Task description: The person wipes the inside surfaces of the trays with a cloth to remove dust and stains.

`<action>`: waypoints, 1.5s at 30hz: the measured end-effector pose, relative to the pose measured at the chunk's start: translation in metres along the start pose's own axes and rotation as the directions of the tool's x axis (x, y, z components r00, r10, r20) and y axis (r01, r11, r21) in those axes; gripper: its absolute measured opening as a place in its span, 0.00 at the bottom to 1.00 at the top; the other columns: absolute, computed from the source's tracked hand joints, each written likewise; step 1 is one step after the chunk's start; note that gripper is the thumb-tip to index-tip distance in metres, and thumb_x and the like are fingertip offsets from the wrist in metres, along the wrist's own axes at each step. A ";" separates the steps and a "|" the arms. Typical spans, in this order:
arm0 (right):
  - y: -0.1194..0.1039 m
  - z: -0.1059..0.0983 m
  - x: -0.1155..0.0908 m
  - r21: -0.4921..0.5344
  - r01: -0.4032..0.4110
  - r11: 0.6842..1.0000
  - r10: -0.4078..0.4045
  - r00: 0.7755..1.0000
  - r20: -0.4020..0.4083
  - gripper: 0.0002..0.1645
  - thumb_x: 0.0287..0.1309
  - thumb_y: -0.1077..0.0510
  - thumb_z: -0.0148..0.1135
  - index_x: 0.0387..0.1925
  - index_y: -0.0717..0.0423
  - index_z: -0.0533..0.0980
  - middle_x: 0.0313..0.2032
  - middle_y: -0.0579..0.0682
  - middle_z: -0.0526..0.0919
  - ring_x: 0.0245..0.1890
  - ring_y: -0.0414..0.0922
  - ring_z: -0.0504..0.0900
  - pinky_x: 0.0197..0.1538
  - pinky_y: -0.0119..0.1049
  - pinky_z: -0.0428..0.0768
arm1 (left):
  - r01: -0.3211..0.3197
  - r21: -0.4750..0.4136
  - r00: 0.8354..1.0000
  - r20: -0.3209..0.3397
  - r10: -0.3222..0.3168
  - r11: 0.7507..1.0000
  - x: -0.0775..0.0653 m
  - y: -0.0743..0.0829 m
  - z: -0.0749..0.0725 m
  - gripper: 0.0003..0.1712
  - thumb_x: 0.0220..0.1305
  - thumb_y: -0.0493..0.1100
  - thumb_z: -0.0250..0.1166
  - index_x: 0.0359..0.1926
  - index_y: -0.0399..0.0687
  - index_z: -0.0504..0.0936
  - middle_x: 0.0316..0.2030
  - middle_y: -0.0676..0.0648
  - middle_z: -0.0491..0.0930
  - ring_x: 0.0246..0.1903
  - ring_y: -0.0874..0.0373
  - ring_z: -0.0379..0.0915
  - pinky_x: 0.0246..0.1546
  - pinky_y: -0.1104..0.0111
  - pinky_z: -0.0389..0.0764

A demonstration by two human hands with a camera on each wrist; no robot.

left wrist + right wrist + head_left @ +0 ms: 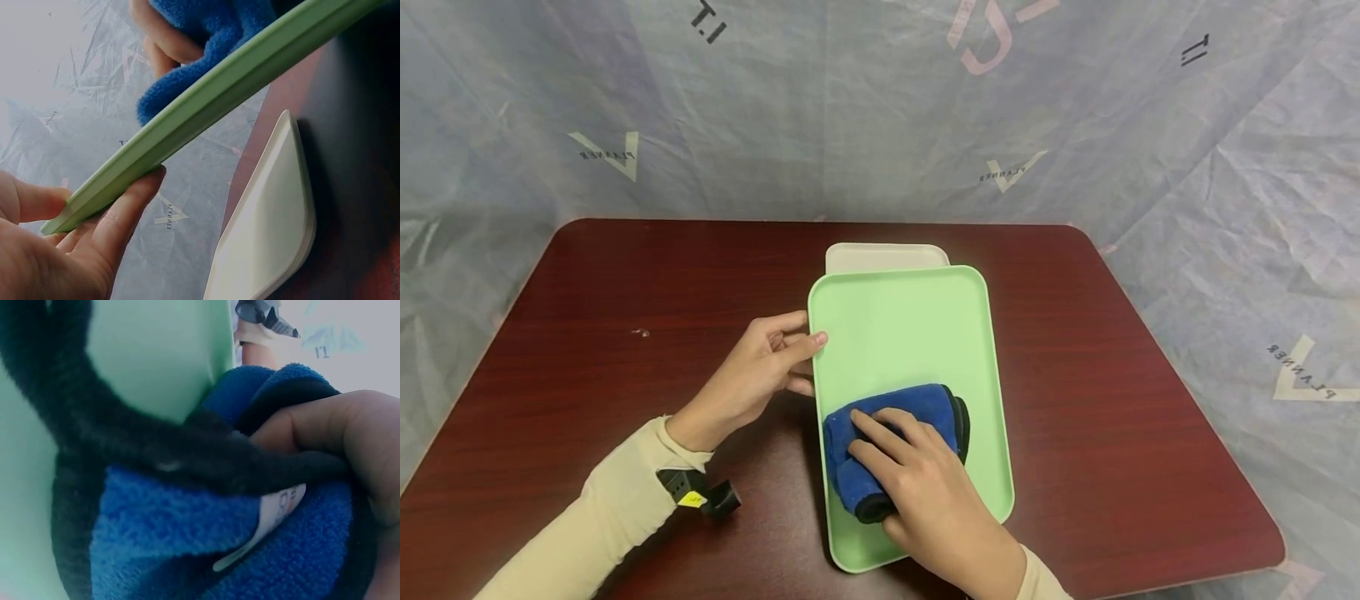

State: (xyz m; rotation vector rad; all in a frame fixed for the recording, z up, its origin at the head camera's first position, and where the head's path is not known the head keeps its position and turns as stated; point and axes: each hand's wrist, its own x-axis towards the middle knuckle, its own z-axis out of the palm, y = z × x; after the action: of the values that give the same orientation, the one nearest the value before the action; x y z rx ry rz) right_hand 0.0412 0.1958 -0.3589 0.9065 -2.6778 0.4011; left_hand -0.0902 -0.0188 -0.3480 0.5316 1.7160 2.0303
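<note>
A light green tray [902, 325] is held up above the table, its shallow rim facing me. My left hand [752, 375] pinches its left edge, thumb on the rim and fingers behind, as the left wrist view also shows. On the tray's lower half lies a folded blue cloth [917, 408] with black edging. My right hand [936, 492] grips this cloth and presses it against the tray's surface. In the right wrist view the cloth [169, 512] shows a white tag [275, 515] and the thumb bent over its folds.
Behind the green tray, a cream tray [887, 258] lies on the dark red wooden table [1112, 400], mostly hidden in the head view. A small pale speck [641, 332] is on the table's left side. Grey printed sheeting [820, 108] hangs around the table.
</note>
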 end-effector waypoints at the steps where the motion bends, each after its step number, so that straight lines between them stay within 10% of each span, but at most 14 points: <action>1: 0.002 -0.001 -0.001 0.002 -0.010 1.000 0.010 1.000 0.004 0.41 0.24 0.73 0.58 0.52 0.52 0.81 0.64 0.49 0.76 0.63 0.46 0.70 0.55 0.46 0.77 | 0.001 0.002 1.000 -0.001 -0.001 1.000 0.000 0.000 0.000 0.21 0.75 0.39 0.56 0.64 0.35 0.72 0.47 0.33 0.84 0.41 0.45 0.85 0.35 0.50 0.85; 31: 0.073 -0.024 -0.045 0.003 -0.326 0.945 0.326 0.945 -0.034 0.41 0.27 0.79 0.54 0.51 0.54 0.82 0.62 0.49 0.78 0.62 0.49 0.73 0.56 0.52 0.77 | 0.004 -0.003 1.000 0.007 -0.003 1.000 0.002 0.001 -0.002 0.19 0.75 0.38 0.56 0.61 0.32 0.73 0.42 0.39 0.86 0.36 0.49 0.86 0.34 0.52 0.86; 45: 0.082 -0.027 -0.047 -0.021 -0.298 0.954 0.296 0.953 -0.067 0.40 0.25 0.79 0.53 0.47 0.56 0.83 0.59 0.52 0.80 0.61 0.52 0.75 0.62 0.57 0.71 | 0.000 -0.027 1.000 0.004 0.000 1.000 0.002 0.000 -0.002 0.19 0.75 0.38 0.57 0.61 0.31 0.73 0.41 0.40 0.87 0.36 0.49 0.86 0.34 0.52 0.86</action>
State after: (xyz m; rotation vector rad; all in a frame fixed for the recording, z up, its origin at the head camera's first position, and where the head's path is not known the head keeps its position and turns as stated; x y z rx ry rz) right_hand 0.0303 0.2937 -0.3649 0.4715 -2.7577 0.4424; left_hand -0.0927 -0.0198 -0.3483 0.5268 1.6842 2.0481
